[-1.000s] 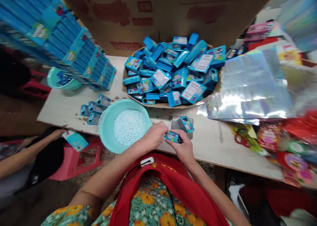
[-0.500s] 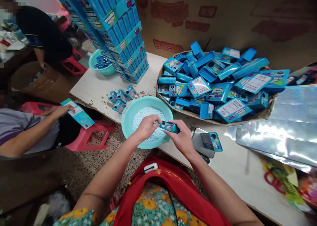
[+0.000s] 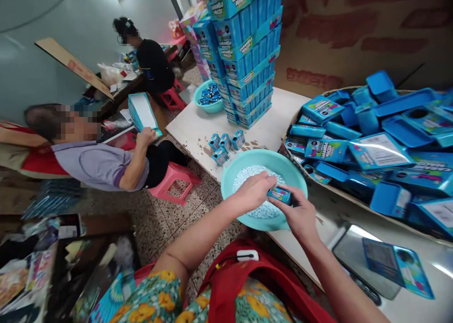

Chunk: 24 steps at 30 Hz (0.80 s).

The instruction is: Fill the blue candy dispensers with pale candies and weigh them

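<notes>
My right hand [image 3: 300, 214] grips a small blue candy box [image 3: 279, 195] between thumb and fingers, over the near side of a turquoise basin [image 3: 229, 181]. At the box's left end, my left hand [image 3: 253, 191] is closed in a pinch. Whatever is between its fingertips is too small or hidden to make out. Below both hands, the basin holds a heap of small pale candies [image 3: 264, 211]. Several small blue boxes [image 3: 221, 156] stand together on the table just beyond the basin's left rim.
A carton [image 3: 348, 213] heaped with blue boxes and sleeves lies to the right. Tall stacked display boxes [image 3: 247, 82] stand behind, beside a bowl [image 3: 208, 107] of wrapped pieces. A phone [image 3: 364, 257] lies near my right forearm. One seated person [image 3: 102, 165] holds blue-edged cards; another sits farther back.
My view has swung left, so everything sits farther right in it. Both hands stay together at the small box over the basin. The seated person at left now has the cards raised.
</notes>
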Motion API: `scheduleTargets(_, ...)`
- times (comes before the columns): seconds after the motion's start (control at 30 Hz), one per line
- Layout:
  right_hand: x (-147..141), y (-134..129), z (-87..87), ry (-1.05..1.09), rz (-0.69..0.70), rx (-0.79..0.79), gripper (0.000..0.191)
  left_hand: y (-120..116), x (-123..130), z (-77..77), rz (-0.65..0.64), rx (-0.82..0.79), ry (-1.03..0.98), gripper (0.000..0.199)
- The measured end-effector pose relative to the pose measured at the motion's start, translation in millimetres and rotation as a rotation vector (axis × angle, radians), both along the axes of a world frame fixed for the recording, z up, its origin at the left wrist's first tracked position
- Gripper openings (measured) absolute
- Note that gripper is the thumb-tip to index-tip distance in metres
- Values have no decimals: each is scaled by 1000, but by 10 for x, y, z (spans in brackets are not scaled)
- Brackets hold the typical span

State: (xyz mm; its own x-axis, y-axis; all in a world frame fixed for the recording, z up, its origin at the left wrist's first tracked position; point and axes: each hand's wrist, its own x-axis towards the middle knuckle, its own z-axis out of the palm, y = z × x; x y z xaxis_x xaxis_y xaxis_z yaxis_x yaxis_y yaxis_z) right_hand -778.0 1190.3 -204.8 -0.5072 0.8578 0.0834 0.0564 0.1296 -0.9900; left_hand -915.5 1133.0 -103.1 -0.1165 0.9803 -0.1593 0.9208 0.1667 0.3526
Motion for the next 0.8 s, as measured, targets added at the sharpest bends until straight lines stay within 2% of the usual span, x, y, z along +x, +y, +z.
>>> scheduleTargets(0.13,-89,7,51,41,18,-62,46,-13,-125,21,85,125,-203,16)
scheduleTargets(0.2,-89,-1,78,66,-3,-85,47,-49,-210,21,188,220,-363,11)
scheduleTargets(0.27,-22,-15,99,71,-20,-116,47,-114,-308,-54,312,247,-451,11)
scheduleTargets(0.33,124,-24,107,81,-20,-154,47,-179,-410,-251,364,143,-396,15)
scheduleTargets(0.37,231,-25,108,94,-18,-172,47,-203,-451,-389,343,59,-318,17)
scheduleTargets(0.47,706,-29,125,135,-76,-194,46,-218,-490,-820,168,-92,-78,30)
scheduleTargets(0.53,1135,-38,151,131,-201,-202,46,-178,-442,-1006,109,-121,-36,34)
scheduleTargets(0.6,1603,-42,162,119,-407,-220,47,-91,-351,-1075,75,-164,-48,37)
scheduleTargets(0.73,2395,-24,66,131,-889,-208,50,203,-71,-1010,-47,-181,8,37)
scheduleTargets(0.8,2637,-29,-33,161,-1045,-198,51,382,123,-957,-101,-144,15,35)
